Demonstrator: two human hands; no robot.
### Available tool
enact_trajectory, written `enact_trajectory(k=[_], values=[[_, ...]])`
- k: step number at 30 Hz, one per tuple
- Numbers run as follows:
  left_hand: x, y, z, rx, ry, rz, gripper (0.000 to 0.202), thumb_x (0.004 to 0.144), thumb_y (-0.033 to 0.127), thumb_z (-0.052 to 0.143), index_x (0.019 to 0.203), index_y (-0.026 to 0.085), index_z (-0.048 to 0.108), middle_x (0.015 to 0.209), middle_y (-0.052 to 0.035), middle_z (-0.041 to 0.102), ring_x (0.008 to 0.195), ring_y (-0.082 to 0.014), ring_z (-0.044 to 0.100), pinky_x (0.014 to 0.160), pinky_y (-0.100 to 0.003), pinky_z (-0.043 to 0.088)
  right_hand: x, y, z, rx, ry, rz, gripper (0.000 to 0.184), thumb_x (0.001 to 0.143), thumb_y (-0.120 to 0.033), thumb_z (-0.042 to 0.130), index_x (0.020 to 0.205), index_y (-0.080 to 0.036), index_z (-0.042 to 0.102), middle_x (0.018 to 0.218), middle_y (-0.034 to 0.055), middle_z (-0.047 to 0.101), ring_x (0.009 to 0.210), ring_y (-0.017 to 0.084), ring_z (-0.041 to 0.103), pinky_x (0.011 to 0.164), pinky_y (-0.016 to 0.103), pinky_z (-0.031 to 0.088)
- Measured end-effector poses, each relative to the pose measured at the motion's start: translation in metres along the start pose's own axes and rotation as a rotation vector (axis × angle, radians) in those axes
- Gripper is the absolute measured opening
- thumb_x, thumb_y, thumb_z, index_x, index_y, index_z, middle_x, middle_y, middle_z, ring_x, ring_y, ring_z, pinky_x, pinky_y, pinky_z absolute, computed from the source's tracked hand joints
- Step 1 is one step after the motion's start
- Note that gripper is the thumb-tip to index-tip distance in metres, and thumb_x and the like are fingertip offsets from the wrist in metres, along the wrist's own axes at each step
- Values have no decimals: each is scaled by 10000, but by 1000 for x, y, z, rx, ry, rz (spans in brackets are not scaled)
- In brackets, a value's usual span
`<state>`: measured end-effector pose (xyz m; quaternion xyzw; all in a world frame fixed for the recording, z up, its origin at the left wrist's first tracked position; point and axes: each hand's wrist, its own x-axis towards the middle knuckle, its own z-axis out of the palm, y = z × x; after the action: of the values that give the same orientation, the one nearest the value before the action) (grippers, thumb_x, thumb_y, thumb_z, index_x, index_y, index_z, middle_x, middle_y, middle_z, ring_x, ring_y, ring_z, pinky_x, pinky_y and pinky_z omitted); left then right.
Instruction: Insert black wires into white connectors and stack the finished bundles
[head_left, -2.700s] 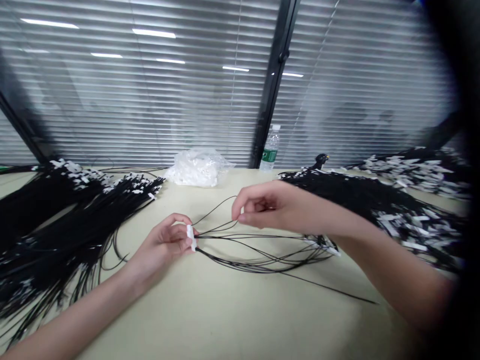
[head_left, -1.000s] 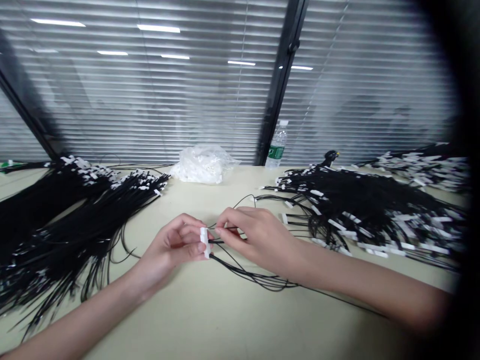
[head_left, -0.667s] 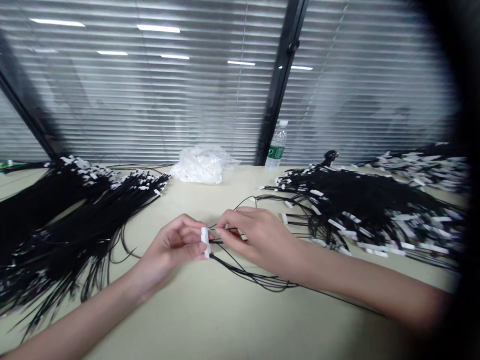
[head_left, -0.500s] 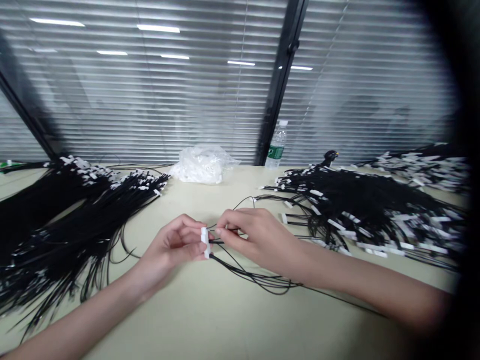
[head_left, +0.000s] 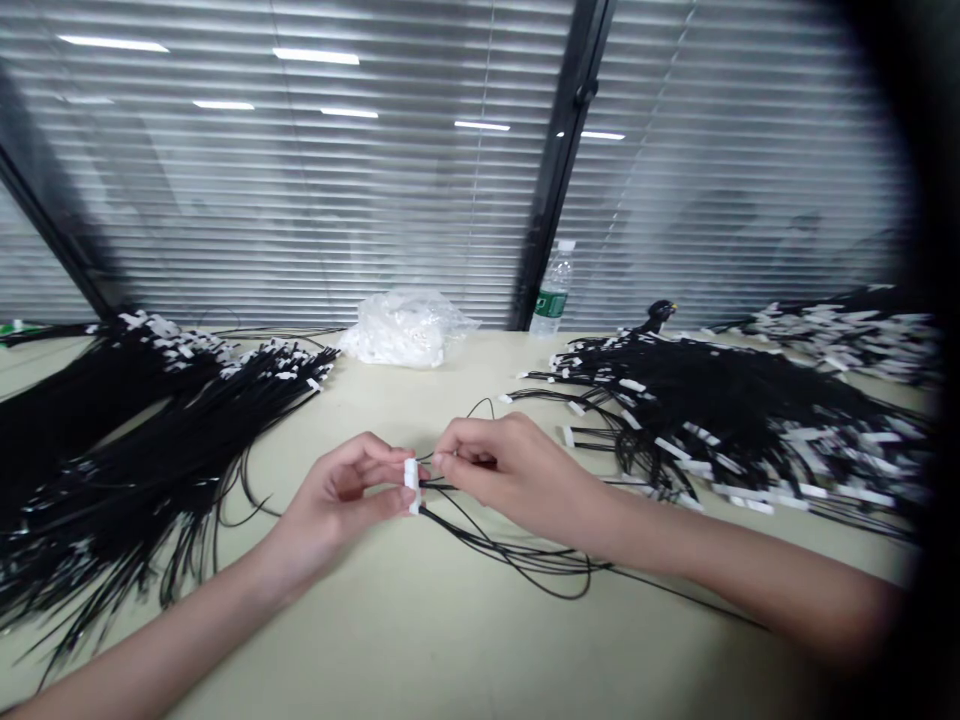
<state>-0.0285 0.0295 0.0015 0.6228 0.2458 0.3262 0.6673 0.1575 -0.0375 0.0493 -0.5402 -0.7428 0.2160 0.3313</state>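
My left hand [head_left: 356, 488] pinches a small white connector housing [head_left: 412, 486] between thumb and fingers, holding it upright above the table. Several black wires [head_left: 517, 550] run from the housing's right side and loop toward the right, below my other hand. Close by on the right, my right hand [head_left: 499, 462] is closed in a pinch on a thin black wire [head_left: 425, 458] beside the upper part of the housing. The wire's tip is too small to make out, so I cannot tell whether it sits inside the housing.
Bundles of black wires [head_left: 150, 430] with white ends lie at the left. A pile of wired white connectors [head_left: 697, 400] spreads over the right. A clear plastic bag [head_left: 409, 328] and a water bottle [head_left: 553, 290] stand at the back by the window blinds [head_left: 337, 200].
The white housing has tilted and shifted slightly in my left fingers. My right hand stays pinched close to it, and the wire loops below have moved a little to the right.
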Motion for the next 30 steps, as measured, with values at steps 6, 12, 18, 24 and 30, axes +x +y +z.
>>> enact_trajectory(k=[6, 12, 18, 24, 30], values=[[0, -5, -3, 79, 49, 120, 172, 698, 111, 674, 827, 219, 640, 874, -2, 668, 843, -168, 614, 777, -321, 489, 0, 0, 0, 152, -55, 82, 173, 837, -273, 457, 739, -173, 559, 549, -60, 469, 487, 41, 375, 454, 162, 277], [0, -4, -2, 167, 68, 190, 182, 713, 113, 658, 852, 229, 677, 908, -24, 660, 872, -183, 608, 781, -315, 488, -2, 3, 6, 241, -71, 122, 211, 859, -325, 431, 761, -180, 550, 547, -57, 466, 463, 51, 370, 414, 171, 269], [-2, -2, 0, 204, 103, 222, 162, 711, 123, 656, 839, 215, 693, 917, -42, 654, 881, -188, 600, 741, -289, 495, -1, 4, 7, 266, -101, 112, 213, 879, -321, 401, 783, -180, 528, 544, -58, 469, 459, 55, 386, 434, 174, 291], [2, -1, -2, 164, 83, 149, 192, 719, 155, 657, 895, 207, 600, 880, -40, 650, 884, -200, 597, 767, -327, 482, 4, 8, -3, -235, -30, -75, 207, 868, -376, 454, 975, -200, 470, 619, -48, 520, 548, 92, 437, 503, 205, 297], [7, -1, -5, 45, 6, 80, 170, 754, 168, 618, 901, 204, 542, 863, -44, 626, 804, -183, 591, 765, -331, 444, 22, 38, -30, -813, 176, -132, 144, 825, -290, 527, 905, -172, 540, 804, 62, 564, 821, 196, 493, 648, 273, 315]])
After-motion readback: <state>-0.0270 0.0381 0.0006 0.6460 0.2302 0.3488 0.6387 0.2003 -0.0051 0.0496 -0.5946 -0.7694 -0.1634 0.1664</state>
